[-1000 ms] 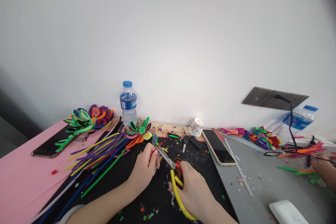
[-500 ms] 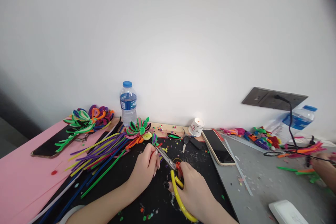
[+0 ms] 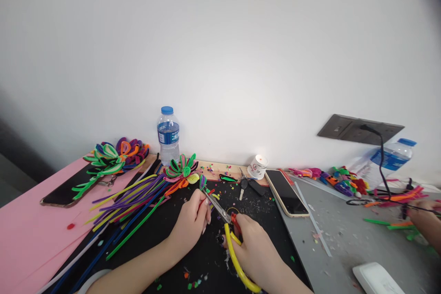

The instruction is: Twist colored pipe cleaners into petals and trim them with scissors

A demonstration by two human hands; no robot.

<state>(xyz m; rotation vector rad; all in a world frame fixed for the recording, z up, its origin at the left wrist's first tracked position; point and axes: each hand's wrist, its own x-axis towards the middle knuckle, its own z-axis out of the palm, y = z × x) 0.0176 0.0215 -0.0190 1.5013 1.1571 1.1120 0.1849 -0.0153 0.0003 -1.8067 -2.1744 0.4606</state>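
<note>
While the left hand [image 3: 191, 221] pinches a red pipe cleaner [image 3: 207, 192], the right hand [image 3: 255, 251] grips yellow-handled scissors [image 3: 227, 229].

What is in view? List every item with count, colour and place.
scissors: 1, yellow handles, right grip
pipe cleaner piece: 1, multicoloured, left grip, at blades
pipe cleaners: many, mixed, black mat left
flowers: several, mixed, far left
bottles: 2, clear, blue caps, by wall
phones: 2, dark
keys: 1 bunch
paper cup: 1, white
co-worker's hand: 1, right edge
left hand: 1
right hand: 1
</note>
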